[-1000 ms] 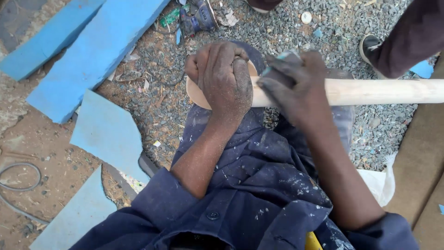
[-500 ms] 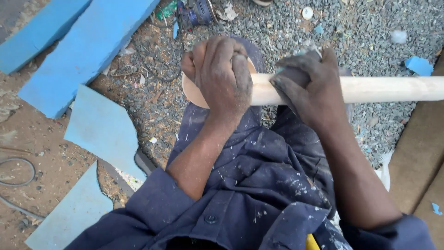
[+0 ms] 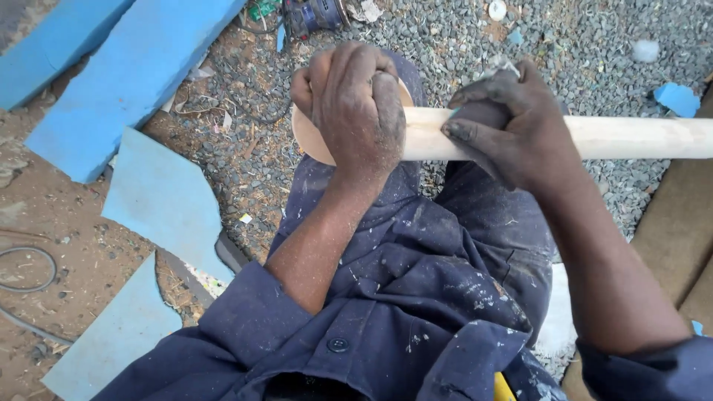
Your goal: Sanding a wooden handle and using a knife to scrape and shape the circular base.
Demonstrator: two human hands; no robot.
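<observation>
A pale wooden pole [image 3: 631, 137] lies across my lap, running off to the right, with a round flat wooden end [image 3: 306, 137] at its left. My left hand [image 3: 356, 111] is clamped over that rounded end where it meets the shaft. My right hand [image 3: 509, 122] wraps the shaft just right of it, pressing a small grey scrap, likely sandpaper [image 3: 499, 68], against the wood. I wear dark blue overalls [image 3: 416, 297] speckled with pale dust.
Grey gravel [image 3: 460, 37] covers the ground ahead. Blue foam slabs [image 3: 126, 67] and cut blue pieces [image 3: 167, 197] lie at the left. A power tool [image 3: 316, 15] rests at the top. A black cable [image 3: 30, 267] curls on bare dirt. Tan boards [image 3: 668, 230] sit at the right.
My right hand has slid a little to the right along the pole with the grey scrap. The other person's shoe and leg at the top right are out of sight now.
</observation>
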